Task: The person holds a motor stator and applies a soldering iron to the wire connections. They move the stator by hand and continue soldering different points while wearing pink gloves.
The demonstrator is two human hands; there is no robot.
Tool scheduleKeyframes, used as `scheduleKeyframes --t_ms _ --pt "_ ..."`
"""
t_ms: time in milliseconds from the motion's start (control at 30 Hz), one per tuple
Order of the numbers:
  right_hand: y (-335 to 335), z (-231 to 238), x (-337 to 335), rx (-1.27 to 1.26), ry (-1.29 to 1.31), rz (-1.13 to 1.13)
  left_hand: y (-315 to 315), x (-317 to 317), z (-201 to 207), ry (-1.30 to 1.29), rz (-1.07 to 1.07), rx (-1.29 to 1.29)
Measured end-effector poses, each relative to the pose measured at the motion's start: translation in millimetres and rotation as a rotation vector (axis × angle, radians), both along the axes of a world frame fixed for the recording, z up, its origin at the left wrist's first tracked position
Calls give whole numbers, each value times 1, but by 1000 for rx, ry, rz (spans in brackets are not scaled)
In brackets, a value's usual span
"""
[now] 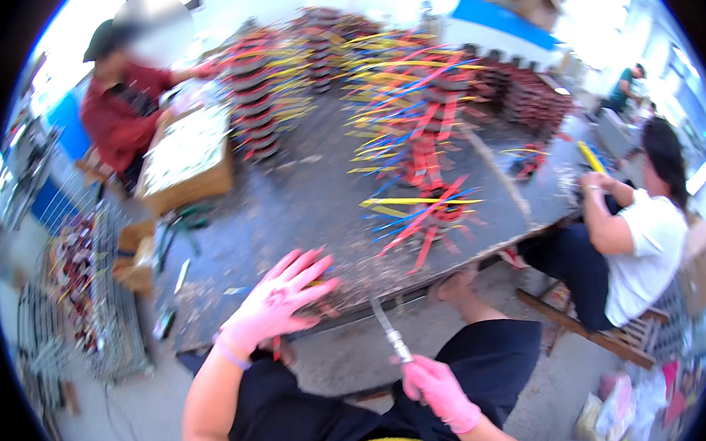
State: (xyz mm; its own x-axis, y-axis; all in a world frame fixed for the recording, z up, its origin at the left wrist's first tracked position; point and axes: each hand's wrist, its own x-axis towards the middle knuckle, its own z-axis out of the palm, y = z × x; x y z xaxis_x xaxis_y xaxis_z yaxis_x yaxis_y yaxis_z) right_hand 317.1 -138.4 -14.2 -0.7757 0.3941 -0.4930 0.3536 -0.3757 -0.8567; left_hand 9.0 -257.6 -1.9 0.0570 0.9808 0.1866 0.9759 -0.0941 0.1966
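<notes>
- We see the right hand [443, 394], gloved in pink, closed around the lower end of a slender tool [398, 346], lower centre of the frame.
- Our left hand [281, 296], left of centre, has its fingers spread, palm down at the table's near edge; a little red and yellow shows around it, but we cannot tell what it touches.
- The tool looks light and rigid at its silvery collar; its thin, pale tip, pointing up toward the table edge, may flex. We would judge the handle behind the collar the sound hold.
- Just right of centre, a dark piece with red, blue and yellow strips [439, 209] lies on the table [304, 179]. Its body seems dense and heavy, its strips soft and easily bent, so we would grip the body.
- Beyond it, toward upper centre, a tall stack of similar pieces [427, 123] looks likely to topple if knocked.
</notes>
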Motion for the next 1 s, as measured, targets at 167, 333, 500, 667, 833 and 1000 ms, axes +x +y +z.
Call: scheduleKeyframes --t_ms 167,333,500,667,833,1000 --pt "6 -10 0 -16 39 77 1 6 -7 -51 40 -30" --pt "7 -24 1 -134 203 58 -1 12 -9 -37 70 3" --pt "8 -47 2 -71 190 70 4 17 -18 64 92 190" --pt "7 -51 -3 -109 237 44 7 20 -25 144 100 274" --pt "11 -25 -1 -134 165 78 6 15 -44 70 86 311" --pt "17 -18 -8 -144 121 66 8 21 -35 39 88 311"
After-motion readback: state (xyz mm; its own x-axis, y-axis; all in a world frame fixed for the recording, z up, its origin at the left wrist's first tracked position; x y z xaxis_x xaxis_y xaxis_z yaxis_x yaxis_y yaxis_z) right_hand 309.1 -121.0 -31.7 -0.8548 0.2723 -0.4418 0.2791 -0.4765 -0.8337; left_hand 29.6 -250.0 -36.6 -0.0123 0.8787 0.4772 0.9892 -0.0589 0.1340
